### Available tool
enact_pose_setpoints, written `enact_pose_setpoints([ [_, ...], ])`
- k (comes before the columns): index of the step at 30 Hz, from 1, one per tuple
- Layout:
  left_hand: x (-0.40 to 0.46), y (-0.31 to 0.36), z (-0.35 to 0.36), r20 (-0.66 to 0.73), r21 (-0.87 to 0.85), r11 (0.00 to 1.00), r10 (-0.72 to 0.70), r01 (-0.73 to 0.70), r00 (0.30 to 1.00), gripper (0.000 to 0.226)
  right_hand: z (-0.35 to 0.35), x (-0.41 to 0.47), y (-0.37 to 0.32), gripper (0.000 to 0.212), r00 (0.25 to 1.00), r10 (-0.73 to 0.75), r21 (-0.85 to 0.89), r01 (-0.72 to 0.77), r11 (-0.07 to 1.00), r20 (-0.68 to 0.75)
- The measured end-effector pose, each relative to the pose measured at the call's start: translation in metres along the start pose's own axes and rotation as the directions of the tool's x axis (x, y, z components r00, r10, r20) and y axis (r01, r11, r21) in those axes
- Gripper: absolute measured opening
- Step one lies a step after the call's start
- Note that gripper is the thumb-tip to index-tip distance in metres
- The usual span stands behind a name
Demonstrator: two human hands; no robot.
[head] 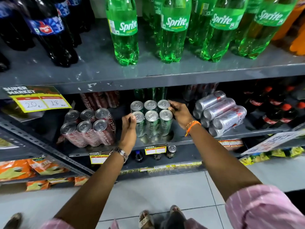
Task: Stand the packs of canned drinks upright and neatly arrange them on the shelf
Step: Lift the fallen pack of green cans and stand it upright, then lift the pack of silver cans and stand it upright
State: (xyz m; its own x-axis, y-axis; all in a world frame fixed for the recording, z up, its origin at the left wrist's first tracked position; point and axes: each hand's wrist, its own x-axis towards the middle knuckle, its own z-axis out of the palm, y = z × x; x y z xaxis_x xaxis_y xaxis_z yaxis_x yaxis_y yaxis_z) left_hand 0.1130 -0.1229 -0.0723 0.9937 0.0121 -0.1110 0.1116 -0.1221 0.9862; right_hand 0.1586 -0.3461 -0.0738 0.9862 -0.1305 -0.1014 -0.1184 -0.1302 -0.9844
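Note:
A shrink-wrapped pack of green cans (151, 121) stands upright in the middle of the grey shelf (181, 141). My left hand (128, 124) grips its left side and my right hand (179, 114) grips its right side near the top. Left of it a pack of red cola cans (90, 128) stands upright, leaning slightly. To the right a pack of silver cans (219, 113) lies on its side, can tops facing left. More red, green and silver packs sit dimly at the back of the shelf.
Green Sprite bottles (173, 30) and dark cola bottles (47, 30) stand on the shelf above. Small cola bottles (279, 109) fill the right end of the can shelf. Price tags (39, 101) hang from the edges. Snack bags (33, 167) and single cans sit lower down.

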Motion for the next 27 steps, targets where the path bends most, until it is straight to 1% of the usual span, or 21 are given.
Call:
enact_pose_setpoints([
  [2,-0.005,-0.002,-0.001,0.011,0.019,1.000,-0.006,0.006,1.000,0.053,0.000,0.000,-0.008,0.040,0.999,0.009,0.021,-0.009,1.000,0.045],
  [3,-0.006,-0.001,-0.002,0.014,0.023,1.000,-0.003,0.003,1.000,0.054,-0.001,0.002,-0.007,0.040,0.998,0.013,0.027,-0.015,1.000,0.059],
  [7,-0.004,0.002,-0.002,-0.002,0.039,0.999,-0.010,0.010,1.000,0.038,-0.002,0.003,-0.007,0.040,0.997,0.031,0.035,-0.034,0.999,0.065],
  [9,-0.010,0.003,-0.002,-0.001,0.052,0.999,0.016,-0.016,1.000,0.040,-0.004,0.004,-0.007,0.039,0.997,0.038,0.029,-0.039,0.999,0.060],
  [11,-0.013,0.005,-0.003,-0.001,0.053,0.999,0.011,-0.011,1.000,0.041,-0.005,0.007,-0.005,0.038,0.997,0.046,0.018,-0.048,0.999,0.062],
  [12,-0.013,0.006,-0.003,-0.006,0.078,0.997,0.002,-0.001,1.000,0.041,-0.004,0.006,-0.006,0.036,0.998,0.049,-0.007,-0.048,0.999,0.046],
  [13,-0.013,0.009,-0.001,-0.016,0.137,0.991,0.002,0.000,1.000,0.043,-0.006,0.007,-0.004,0.034,0.999,0.039,-0.031,-0.039,0.999,0.007],
  [15,-0.016,0.015,0.008,-0.054,0.321,0.947,0.038,-0.018,0.998,0.057,-0.013,0.006,-0.004,0.030,0.985,-0.026,-0.083,0.012,0.996,-0.172],
  [17,-0.021,0.027,0.022,-0.098,0.405,0.911,0.132,-0.082,0.986,0.073,-0.024,-0.001,-0.004,0.025,0.928,-0.081,-0.036,0.073,0.997,-0.364],
  [18,-0.023,0.036,0.033,-0.121,0.416,0.902,0.177,-0.112,0.977,0.075,-0.033,-0.008,-0.005,0.026,0.888,-0.091,0.018,0.111,0.994,-0.450],
  [20,-0.024,0.050,0.060,-0.164,0.444,0.881,0.262,-0.166,0.951,0.072,-0.055,-0.022,0.001,0.031,0.781,-0.081,0.119,0.195,0.974,-0.619],
  [21,-0.025,0.060,0.077,-0.172,0.457,0.864,0.317,-0.210,0.933,0.070,-0.070,-0.029,0.006,0.031,0.714,-0.079,0.132,0.235,0.963,-0.695],
  [22,-0.026,0.067,0.093,-0.158,0.459,0.846,0.378,-0.271,0.912,0.065,-0.084,-0.037,0.011,0.029,0.652,-0.075,0.114,0.242,0.964,-0.755],
  [24,-0.022,0.078,0.135,-0.055,0.449,0.798,0.473,-0.401,0.879,0.049,-0.122,-0.046,0.023,0.029,0.546,-0.031,0.107,0.219,0.970,-0.837],
  [25,-0.016,0.081,0.157,0.019,0.455,0.776,0.483,-0.438,0.875,0.045,-0.140,-0.048,0.030,0.032,0.516,0.018,0.142,0.203,0.969,-0.856],
  [26,-0.009,0.083,0.178,0.102,0.470,0.760,0.459,-0.449,0.882,0.045,-0.156,-0.048,0.036,0.036,0.491,0.063,0.168,0.173,0.970,-0.869],
  [27,0.001,0.083,0.196,0.183,0.496,0.749,0.405,-0.440,0.896,0.048,-0.168,-0.050,0.038,0.037,0.478,0.111,0.205,0.148,0.968,-0.871],
])
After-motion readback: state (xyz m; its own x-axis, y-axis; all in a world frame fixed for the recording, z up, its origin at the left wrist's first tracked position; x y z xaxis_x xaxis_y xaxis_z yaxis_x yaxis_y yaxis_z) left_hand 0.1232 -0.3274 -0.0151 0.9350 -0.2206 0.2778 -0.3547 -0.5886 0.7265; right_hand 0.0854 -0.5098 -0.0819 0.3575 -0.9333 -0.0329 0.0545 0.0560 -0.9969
